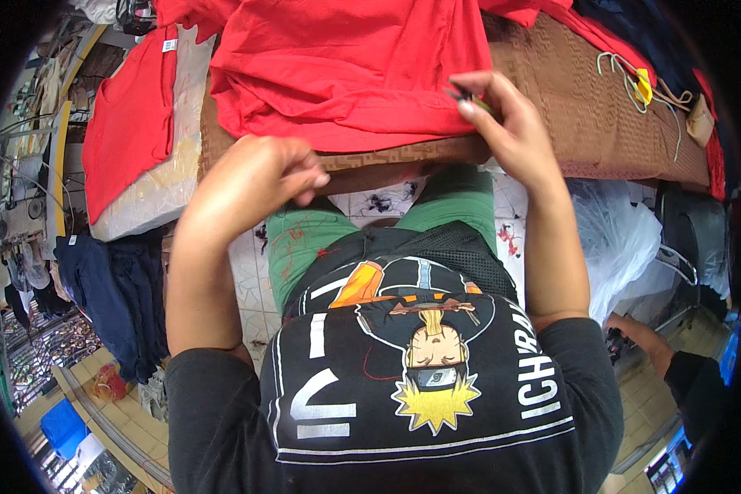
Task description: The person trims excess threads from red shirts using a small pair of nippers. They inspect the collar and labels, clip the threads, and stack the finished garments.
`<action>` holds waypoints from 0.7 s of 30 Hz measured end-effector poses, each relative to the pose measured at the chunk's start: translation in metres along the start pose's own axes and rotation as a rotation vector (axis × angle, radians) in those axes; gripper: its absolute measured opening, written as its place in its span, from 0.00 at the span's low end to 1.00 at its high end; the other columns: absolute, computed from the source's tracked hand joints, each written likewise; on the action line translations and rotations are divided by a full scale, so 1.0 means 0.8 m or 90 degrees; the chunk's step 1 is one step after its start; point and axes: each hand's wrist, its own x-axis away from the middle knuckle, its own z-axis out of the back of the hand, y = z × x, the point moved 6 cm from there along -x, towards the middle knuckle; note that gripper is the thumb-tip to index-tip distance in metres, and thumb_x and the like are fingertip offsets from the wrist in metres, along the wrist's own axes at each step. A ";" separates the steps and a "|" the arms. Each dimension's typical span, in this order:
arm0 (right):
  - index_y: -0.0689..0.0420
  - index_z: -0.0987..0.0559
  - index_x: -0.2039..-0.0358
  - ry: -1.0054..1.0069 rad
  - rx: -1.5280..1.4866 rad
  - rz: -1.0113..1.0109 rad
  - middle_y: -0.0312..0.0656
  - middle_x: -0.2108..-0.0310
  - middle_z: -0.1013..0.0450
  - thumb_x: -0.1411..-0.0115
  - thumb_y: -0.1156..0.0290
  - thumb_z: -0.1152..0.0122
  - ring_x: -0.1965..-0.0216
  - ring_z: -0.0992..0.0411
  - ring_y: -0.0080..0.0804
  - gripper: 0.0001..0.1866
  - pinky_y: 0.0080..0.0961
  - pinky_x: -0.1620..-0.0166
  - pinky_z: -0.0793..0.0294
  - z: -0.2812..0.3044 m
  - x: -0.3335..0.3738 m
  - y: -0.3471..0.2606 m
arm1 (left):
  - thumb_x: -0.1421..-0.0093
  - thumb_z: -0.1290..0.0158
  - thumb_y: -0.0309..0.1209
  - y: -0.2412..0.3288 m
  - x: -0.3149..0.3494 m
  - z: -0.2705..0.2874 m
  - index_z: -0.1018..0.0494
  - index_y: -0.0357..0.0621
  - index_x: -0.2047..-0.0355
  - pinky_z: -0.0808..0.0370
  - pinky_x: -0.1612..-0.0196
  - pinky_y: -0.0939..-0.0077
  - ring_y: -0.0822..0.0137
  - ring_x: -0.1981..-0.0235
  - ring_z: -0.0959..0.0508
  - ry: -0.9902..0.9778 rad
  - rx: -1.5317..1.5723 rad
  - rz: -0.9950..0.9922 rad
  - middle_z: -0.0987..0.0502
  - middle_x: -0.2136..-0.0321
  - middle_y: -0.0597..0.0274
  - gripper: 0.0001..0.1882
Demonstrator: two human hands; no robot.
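A red garment (346,74), rumpled, lies spread over the brown patterned cloth (568,107) in front of me. My left hand (272,169) hovers by the garment's near left edge with its fingers curled in. Whether it pinches anything, such as a thread, I cannot make out. At the near right edge of the garment, my right hand (514,123) is closed on small dark thread snips (469,95), whose tip points left toward the cloth. The hand covers most of the snips' body.
Folded red garments (132,123) rest on a wrapped stack at left, above dark blue clothes (115,288). Cords with a yellow piece (643,86) lie at far right. A clear plastic bag (605,239) hangs below. Another person's arm (646,342) reaches in at lower right.
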 end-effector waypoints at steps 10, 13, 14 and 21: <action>0.66 0.29 0.57 -1.029 -0.574 0.472 0.40 0.65 0.31 0.36 0.69 0.55 0.71 0.27 0.27 0.14 0.20 0.71 0.29 0.038 0.105 -0.241 | 0.47 0.41 0.28 -0.024 -0.036 -0.053 0.23 0.40 0.68 0.25 0.60 0.65 0.53 0.63 0.21 0.336 -0.058 -0.105 0.22 0.65 0.56 0.07; 0.60 0.27 0.62 -0.969 -0.475 0.522 0.34 0.68 0.32 0.39 0.72 0.54 0.73 0.30 0.16 0.09 0.12 0.76 0.38 0.066 0.090 -0.261 | 0.47 0.41 0.28 -0.017 -0.034 -0.050 0.23 0.40 0.69 0.25 0.60 0.65 0.54 0.63 0.21 0.335 -0.072 -0.146 0.22 0.65 0.56 0.07; 0.59 0.26 0.63 -0.964 -0.445 0.553 0.32 0.69 0.32 0.39 0.73 0.54 0.74 0.31 0.13 0.09 0.10 0.76 0.41 0.076 0.088 -0.262 | 0.47 0.40 0.28 -0.016 -0.030 -0.050 0.23 0.40 0.69 0.24 0.60 0.65 0.54 0.62 0.21 0.341 -0.082 -0.155 0.22 0.64 0.57 0.07; 0.55 0.22 0.72 -0.646 -0.245 0.346 0.34 0.77 0.28 0.44 0.63 0.40 0.81 0.30 0.21 0.08 0.19 0.82 0.40 0.070 0.041 -0.221 | 0.47 0.41 0.30 -0.019 -0.035 -0.048 0.23 0.38 0.69 0.25 0.61 0.65 0.53 0.64 0.21 0.304 -0.004 -0.153 0.21 0.65 0.53 0.08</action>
